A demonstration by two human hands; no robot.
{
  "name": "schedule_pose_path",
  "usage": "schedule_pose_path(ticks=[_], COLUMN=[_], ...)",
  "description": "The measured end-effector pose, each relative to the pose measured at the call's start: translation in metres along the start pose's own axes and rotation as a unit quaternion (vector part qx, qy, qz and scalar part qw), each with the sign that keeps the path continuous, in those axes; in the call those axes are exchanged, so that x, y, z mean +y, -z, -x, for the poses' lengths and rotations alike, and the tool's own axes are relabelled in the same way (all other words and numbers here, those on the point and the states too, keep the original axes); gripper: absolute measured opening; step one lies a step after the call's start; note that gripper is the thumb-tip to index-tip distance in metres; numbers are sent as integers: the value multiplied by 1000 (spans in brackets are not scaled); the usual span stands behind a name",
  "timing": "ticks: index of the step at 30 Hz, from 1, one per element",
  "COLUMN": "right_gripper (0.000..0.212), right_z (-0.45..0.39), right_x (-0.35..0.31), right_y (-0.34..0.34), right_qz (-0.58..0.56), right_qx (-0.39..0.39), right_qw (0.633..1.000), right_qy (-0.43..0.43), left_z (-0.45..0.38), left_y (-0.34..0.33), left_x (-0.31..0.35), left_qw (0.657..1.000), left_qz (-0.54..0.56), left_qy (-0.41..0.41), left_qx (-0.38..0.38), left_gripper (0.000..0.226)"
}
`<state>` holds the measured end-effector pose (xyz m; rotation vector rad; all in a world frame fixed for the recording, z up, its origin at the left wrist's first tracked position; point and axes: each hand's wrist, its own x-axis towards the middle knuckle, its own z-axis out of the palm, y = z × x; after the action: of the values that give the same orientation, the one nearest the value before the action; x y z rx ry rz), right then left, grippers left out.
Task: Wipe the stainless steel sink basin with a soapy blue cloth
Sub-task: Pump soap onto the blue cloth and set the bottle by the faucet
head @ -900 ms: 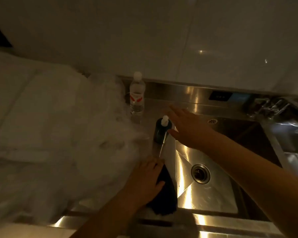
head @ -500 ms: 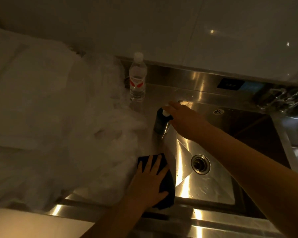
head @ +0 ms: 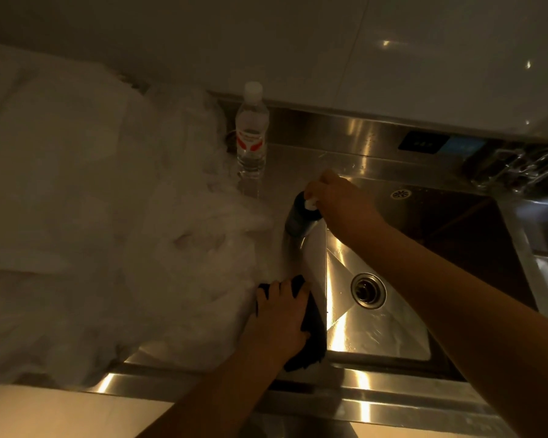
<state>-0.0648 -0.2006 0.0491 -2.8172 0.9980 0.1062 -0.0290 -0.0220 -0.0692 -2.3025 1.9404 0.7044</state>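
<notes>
The left hand [head: 280, 314] covers most of the dark cloth [head: 310, 339], whose colour the dim light hides. The right hand [head: 339, 200] hides the top of the dark soap bottle [head: 296, 219]. The rack [head: 519, 167] at right is blurred; the sink [head: 377, 330] runs off the frame's edge.

I stand in a dim kitchen: steel sink [head: 377, 327] with drain [head: 368, 290], steel desk [head: 279, 172], tiled wall [head: 393, 58] behind.
</notes>
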Motion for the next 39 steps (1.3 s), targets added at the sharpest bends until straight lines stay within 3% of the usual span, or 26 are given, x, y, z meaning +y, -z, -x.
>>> schedule_pose_path(ticks=[7,12,18,25,29,32,39], right_gripper=[37,36,39,21,20,28,27], right_z=[18,35,62,114,138,159,242], right_x=[-6,-8,-9,-1,6,18,74], right_y=[-6,-8,-10,-12,-2,10,21], right_qz=[-30,-119,-92,-136,-122,-123,-93], right_qx=[31,42,29,139,137,80,149], right_qw=[998,984,981,962,960,959,957], right_qy=[-40,-124,-170,-193,-210,-243,-231], left_z=[9,11,12,19,19,18,22], left_y=[5,4,10,16,30,43,49], left_x=[7,-1,-9,-9,12,38,128], left_qw=[1000,997,993,987,979,971,959], left_qz=[-6,-9,9,42,58,70,76], left_qy=[-27,-62,-111,-140,-165,-193,-239], left_qx=[12,37,50,74,105,122,133], left_gripper=[70,64,55,55,54,51,56])
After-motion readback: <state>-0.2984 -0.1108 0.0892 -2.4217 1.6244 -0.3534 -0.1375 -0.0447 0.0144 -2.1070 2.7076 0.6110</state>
